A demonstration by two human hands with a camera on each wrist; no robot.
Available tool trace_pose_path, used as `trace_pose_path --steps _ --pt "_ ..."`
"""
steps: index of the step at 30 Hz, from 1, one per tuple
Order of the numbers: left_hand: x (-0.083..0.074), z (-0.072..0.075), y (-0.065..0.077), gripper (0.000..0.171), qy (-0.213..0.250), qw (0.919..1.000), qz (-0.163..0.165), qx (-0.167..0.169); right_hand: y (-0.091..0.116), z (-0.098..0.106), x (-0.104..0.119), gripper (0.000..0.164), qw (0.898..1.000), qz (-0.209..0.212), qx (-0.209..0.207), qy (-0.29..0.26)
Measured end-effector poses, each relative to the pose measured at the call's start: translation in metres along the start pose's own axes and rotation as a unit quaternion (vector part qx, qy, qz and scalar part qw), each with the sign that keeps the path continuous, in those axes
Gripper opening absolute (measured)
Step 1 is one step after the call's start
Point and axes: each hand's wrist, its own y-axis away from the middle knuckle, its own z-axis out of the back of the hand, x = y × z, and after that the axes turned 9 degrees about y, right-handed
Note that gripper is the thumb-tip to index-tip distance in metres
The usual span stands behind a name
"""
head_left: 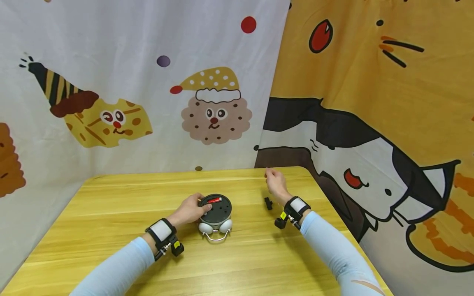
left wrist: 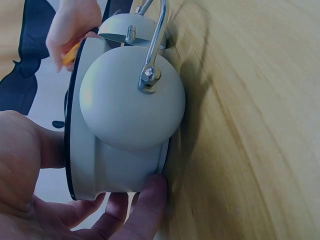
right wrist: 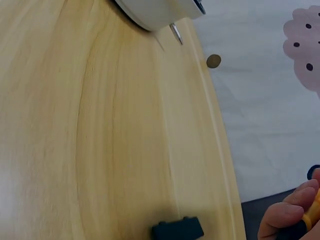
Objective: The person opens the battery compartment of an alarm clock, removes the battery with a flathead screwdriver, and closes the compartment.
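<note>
A white twin-bell alarm clock (head_left: 218, 213) lies face down, its black back up and its bells toward me. Set in that back is a red battery (head_left: 214, 200). My left hand (head_left: 189, 210) grips the clock's side, thumb on the back and fingers around the body, as the left wrist view (left wrist: 132, 100) of the clock confirms. Farther right, my right hand (head_left: 277, 183) is raised near the table's far edge. Its curled fingers hold a yellow-and-black object (right wrist: 312, 215), mostly hidden, of a kind I cannot tell. A small black cover (head_left: 268, 203) lies below that hand.
The wooden table (head_left: 122, 205) has a rounded far right corner. Cartoon-printed curtains (head_left: 207, 49) hang close behind it and along its right side. Each wrist wears a strapped camera unit.
</note>
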Motion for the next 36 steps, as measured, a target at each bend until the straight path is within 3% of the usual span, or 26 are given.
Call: trace_pose_path --steps 8,17,25,29,36 --pt "0.0 0.001 0.0 0.047 -0.011 0.9999 -0.012 -0.003 -0.004 0.011 -0.014 0.05 0.998 -0.007 0.015 0.053" --pt "-0.001 0.001 0.002 0.046 -0.005 0.9999 -0.008 -0.001 -0.006 0.021 -0.03 0.044 0.999 -0.02 0.021 0.021" --pt "0.001 0.001 0.001 0.045 -0.005 0.9999 -0.011 0.0 -0.007 0.023 -0.039 0.037 0.992 -0.006 0.01 0.126" --pt "0.002 0.001 0.001 0.045 -0.006 0.9999 -0.009 0.0 -0.007 0.026 -0.043 0.046 0.982 -0.003 0.01 0.188" --pt "0.002 0.001 0.0 0.047 0.002 0.9999 -0.009 0.004 -0.009 0.029 -0.05 0.05 0.976 -0.009 0.003 0.216"
